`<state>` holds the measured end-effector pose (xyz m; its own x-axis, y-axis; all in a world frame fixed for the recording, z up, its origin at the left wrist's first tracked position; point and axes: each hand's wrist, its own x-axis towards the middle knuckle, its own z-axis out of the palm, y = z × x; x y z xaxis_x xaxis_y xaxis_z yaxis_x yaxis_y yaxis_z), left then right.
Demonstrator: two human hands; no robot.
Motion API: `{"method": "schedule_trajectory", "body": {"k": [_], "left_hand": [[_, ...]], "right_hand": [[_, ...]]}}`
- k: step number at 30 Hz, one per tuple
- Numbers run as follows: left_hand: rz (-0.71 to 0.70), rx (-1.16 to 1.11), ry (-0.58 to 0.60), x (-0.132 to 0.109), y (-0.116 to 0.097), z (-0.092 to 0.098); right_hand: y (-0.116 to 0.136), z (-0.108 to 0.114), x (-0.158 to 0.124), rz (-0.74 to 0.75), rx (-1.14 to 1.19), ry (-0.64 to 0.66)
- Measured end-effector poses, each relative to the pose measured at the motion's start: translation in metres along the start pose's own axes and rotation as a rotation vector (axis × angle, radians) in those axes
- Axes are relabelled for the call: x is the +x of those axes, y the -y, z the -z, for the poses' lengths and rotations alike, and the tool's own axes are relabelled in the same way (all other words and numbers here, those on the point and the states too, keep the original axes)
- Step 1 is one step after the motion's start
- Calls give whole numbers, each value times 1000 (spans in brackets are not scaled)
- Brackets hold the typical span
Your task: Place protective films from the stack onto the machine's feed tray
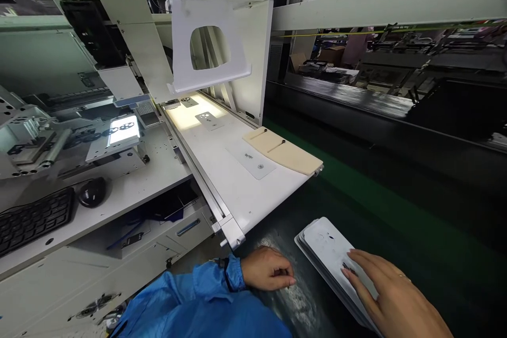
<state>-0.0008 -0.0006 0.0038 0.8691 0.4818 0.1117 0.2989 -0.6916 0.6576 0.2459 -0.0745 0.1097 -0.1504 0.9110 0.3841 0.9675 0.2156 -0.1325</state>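
Observation:
My right hand (390,296) lies flat, fingers stretched out, on top of a stack of thin white plates (327,243) on the dark green table at the lower right. My left hand (268,269), in a blue sleeve, rests on the table beside the stack with its fingers curled in; nothing shows inside them. Ahead, a white conveyor belt (222,169) comes out of a white machine and carries a grey flat plate (251,159) near its end, plus another plate (208,120) further back under the light.
A cream-coloured guide plate (283,151) sits at the belt's right edge. A black keyboard (34,219) and mouse (92,191) lie on the machine's shelf at left. A white hood with an oval opening (209,47) hangs over the belt. A long dark conveyor (376,105) runs at right.

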Motion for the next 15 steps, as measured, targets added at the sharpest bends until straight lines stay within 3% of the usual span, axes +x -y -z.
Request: {"method": "schedule_trajectory", "body": {"k": [15], "left_hand": [[-15, -21, -29, -2, 3, -2]], "right_hand": [[15, -4, 0, 178, -194, -163]]}}
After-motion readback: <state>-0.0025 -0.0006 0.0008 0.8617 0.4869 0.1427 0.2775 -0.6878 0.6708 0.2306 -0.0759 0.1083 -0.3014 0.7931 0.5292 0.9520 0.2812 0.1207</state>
